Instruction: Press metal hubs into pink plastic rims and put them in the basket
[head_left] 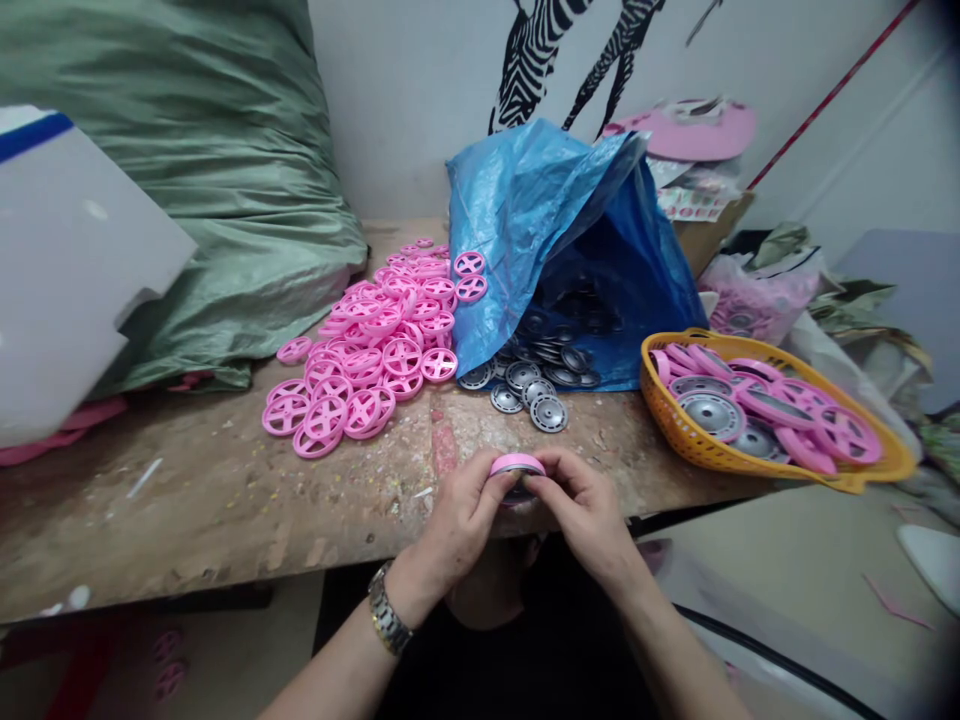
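Observation:
Both my hands meet at the near edge of the worn wooden table (225,500). My left hand (461,520), with a metal watch on its wrist, and my right hand (585,515) pinch a pink plastic wheel (517,464) between their fingers, edge-on; a dark part shows just under it. Behind them lies a heap of pink spoked wheels (375,345). Silver-grey discs (536,395) spill out of an open blue plastic bag (555,230).
An orange basket (675,425) at the right holds pink wheels and grey discs. A big green sack (225,170) fills the back left, with a white box (67,270) in front of it. Bags and cardboard clutter the far right.

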